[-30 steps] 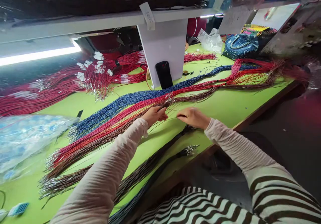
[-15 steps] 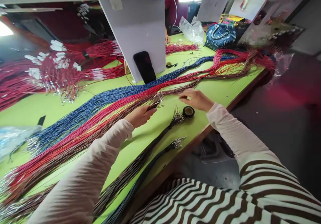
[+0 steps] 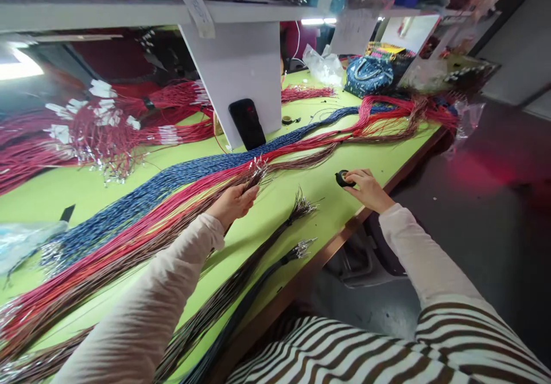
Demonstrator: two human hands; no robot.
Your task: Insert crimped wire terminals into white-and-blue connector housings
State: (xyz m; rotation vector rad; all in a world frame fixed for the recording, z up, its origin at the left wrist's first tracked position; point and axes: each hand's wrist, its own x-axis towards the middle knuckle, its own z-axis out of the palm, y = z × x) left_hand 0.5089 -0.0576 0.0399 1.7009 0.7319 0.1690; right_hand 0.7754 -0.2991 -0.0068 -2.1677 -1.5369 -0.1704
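Red wires (image 3: 202, 212) gather in our left hand (image 3: 235, 203), fingers (image 3: 248, 196) curled round them; our right hand (image 3: 368, 189) pinches a dark tape roll (image 3: 343, 178): binding the bundle seems next.

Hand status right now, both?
Left hand: closed, holding a wire bundle.
Right hand: closed on a black tape roll.

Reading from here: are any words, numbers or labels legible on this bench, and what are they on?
Nothing can be quoted. The paper tag hanging from the white shelf has marks too blurred to read. The white tags on the red wire bundles and the sheet of paper show nothing legible.
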